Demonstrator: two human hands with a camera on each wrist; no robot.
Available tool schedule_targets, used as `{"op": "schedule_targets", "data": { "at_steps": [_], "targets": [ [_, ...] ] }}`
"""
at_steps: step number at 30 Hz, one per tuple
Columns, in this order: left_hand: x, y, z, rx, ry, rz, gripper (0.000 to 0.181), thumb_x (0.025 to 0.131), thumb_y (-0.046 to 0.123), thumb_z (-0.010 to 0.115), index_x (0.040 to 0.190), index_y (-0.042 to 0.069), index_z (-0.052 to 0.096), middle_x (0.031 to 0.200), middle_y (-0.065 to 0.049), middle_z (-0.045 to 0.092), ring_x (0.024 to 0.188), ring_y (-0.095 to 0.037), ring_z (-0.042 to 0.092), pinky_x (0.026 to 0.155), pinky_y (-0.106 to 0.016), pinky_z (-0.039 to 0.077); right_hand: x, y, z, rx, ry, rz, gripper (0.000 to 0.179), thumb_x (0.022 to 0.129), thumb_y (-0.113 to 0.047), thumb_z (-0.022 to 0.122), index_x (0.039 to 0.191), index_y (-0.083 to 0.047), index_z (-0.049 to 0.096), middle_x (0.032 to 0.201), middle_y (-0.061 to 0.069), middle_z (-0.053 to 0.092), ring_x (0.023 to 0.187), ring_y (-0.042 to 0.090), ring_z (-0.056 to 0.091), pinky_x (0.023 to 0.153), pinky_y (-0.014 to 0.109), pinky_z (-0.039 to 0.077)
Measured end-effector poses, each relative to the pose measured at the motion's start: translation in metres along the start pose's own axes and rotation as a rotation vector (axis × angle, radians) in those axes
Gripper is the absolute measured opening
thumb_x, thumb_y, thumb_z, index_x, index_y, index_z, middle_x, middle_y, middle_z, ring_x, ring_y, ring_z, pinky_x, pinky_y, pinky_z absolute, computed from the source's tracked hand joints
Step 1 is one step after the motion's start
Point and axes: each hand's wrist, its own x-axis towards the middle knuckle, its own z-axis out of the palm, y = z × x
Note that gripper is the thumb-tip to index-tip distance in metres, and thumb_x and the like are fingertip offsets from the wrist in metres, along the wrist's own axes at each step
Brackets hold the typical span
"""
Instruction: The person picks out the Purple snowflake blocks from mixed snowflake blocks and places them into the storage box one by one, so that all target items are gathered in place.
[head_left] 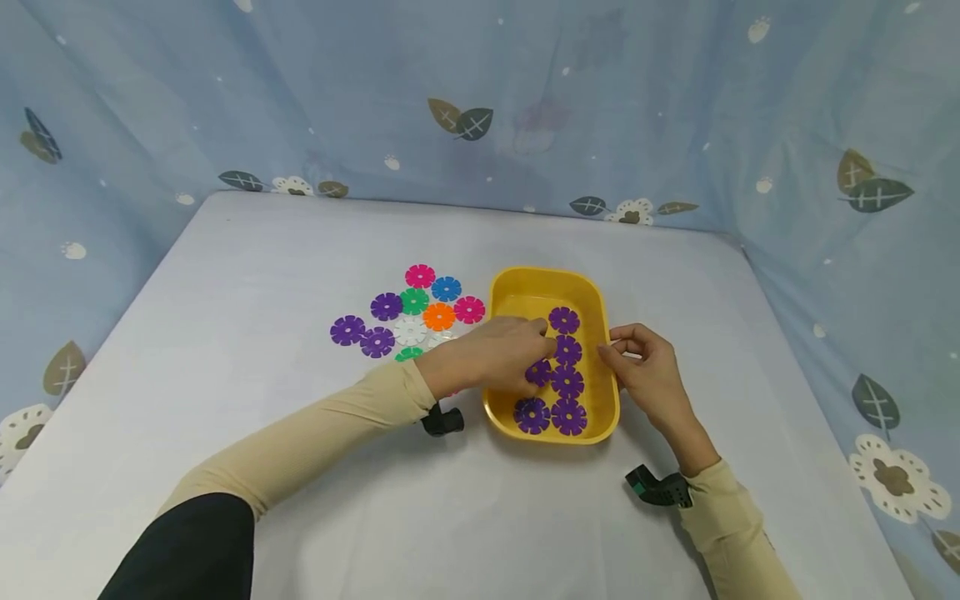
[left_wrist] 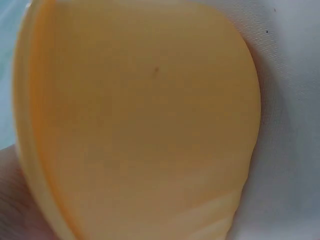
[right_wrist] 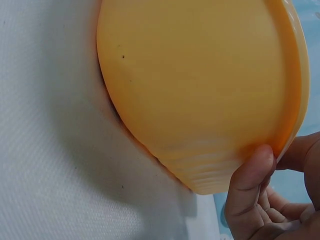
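Inside the yellow tray (head_left: 611, 408), my left hand (head_left: 498, 354) reaches down over the left rim with bent fingers. A purple snowflake disc (head_left: 539, 373) shows between its thumb and index finger, partly covered by the hand. Several more purple discs (head_left: 567, 382) lie in the tray, mostly along its right half. My right hand (head_left: 654, 371) pinches the tray's right rim; in the right wrist view one fingertip (right_wrist: 257, 160) presses the outer wall. The left wrist view is mostly filled by the tray's outer wall (left_wrist: 150, 125), with a bit of hand at its lower left.
Loose snowflake discs lie left of the tray: purple (head_left: 348, 330), pink (head_left: 420, 276), blue (head_left: 446, 288), green (head_left: 414, 301), orange (head_left: 438, 316) and white (head_left: 410, 330). The left forearm hides part of this group. A white cloth (head_left: 300, 250) covers the table; a blue patterned curtain (head_left: 525, 100) hangs behind.
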Motion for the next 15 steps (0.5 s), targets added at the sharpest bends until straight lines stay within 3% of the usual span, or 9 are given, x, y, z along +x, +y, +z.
{"op": "schedule_targets", "data": {
  "at_steps": [15],
  "targets": [
    [0.0090, 0.0042, 0.0106, 0.011, -0.055, 0.012, 0.038, 0.088, 0.042, 0.077, 0.115, 0.016, 0.069, 0.095, 0.002, 0.052, 0.081, -0.013, 0.053, 0.074, -0.024, 0.045, 0.0009, -0.0009, 0.0000, 0.001, 0.000, -0.009, 0.036, 0.096, -0.015, 0.068, 0.120, 0.008, 0.054, 0.093, 0.020, 0.059, 0.066, 0.015, 0.070, 0.057, 0.025, 0.056]
  ]
}}
